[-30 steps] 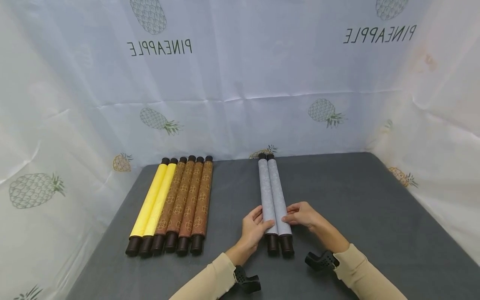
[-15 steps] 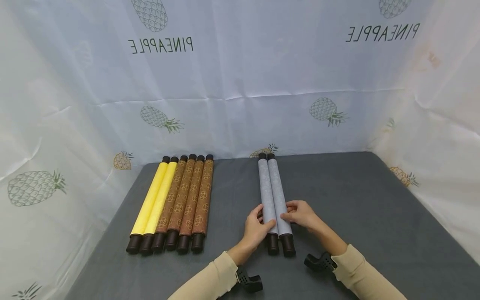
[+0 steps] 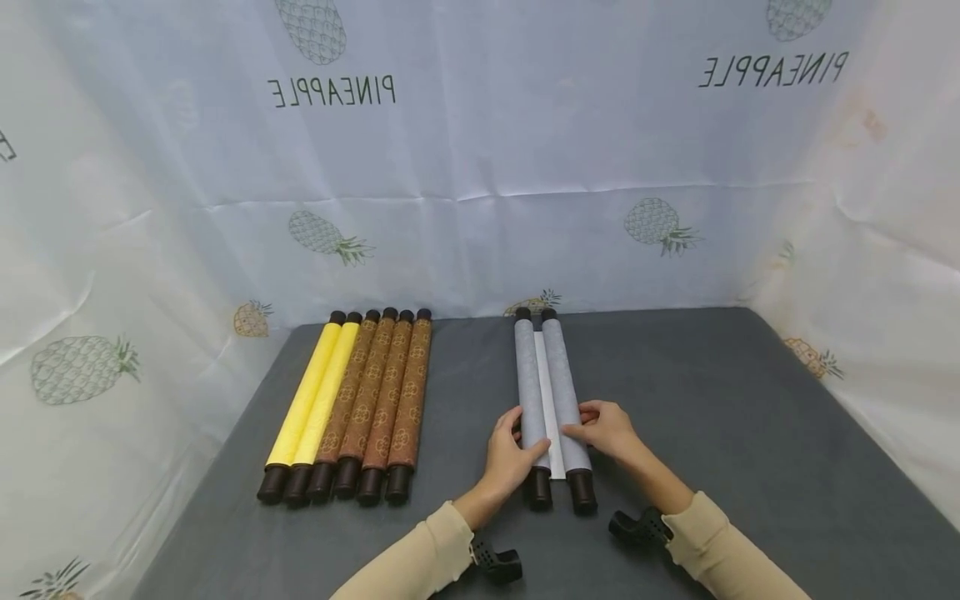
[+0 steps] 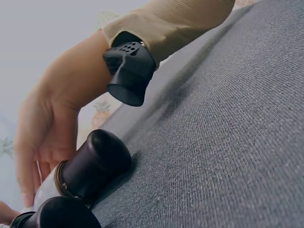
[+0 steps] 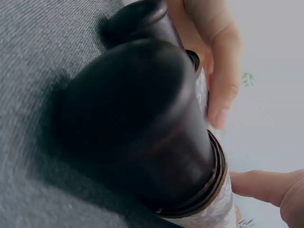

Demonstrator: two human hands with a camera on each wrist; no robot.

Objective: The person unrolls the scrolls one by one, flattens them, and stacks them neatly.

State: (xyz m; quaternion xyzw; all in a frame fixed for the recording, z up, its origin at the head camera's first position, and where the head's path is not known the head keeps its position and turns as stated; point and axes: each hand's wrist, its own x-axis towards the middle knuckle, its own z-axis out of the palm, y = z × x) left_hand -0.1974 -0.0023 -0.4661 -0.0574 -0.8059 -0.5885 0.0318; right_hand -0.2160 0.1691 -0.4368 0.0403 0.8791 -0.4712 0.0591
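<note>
A grey-blue scroll (image 3: 529,375) lies lengthwise on the table, partly unrolled. Between its two rolls shows a narrow white strip (image 3: 547,400). My left hand (image 3: 508,457) grips the left roll near its front end, thumb on top. Likewise, my right hand (image 3: 611,430) holds the right roll, fingers along its outer side. Dark brown end knobs (image 3: 582,492) stick out toward me. In the left wrist view, my right hand (image 4: 47,123) curls over the farther roll. The right wrist view has a large dark knob (image 5: 137,128) in front, with my right thumb (image 5: 266,186) on the roll.
Two yellow scrolls (image 3: 306,396) and several brown patterned scrolls (image 3: 377,400) lie rolled up side by side on the left of the dark grey table (image 3: 675,367). White pineapple-print cloth (image 3: 480,150) hangs behind and at both sides.
The two grey-blue rolls lay against each other earlier. Now they stand slightly apart, the left one shifted left and the right one right, and the white strip has come into view between them.
</note>
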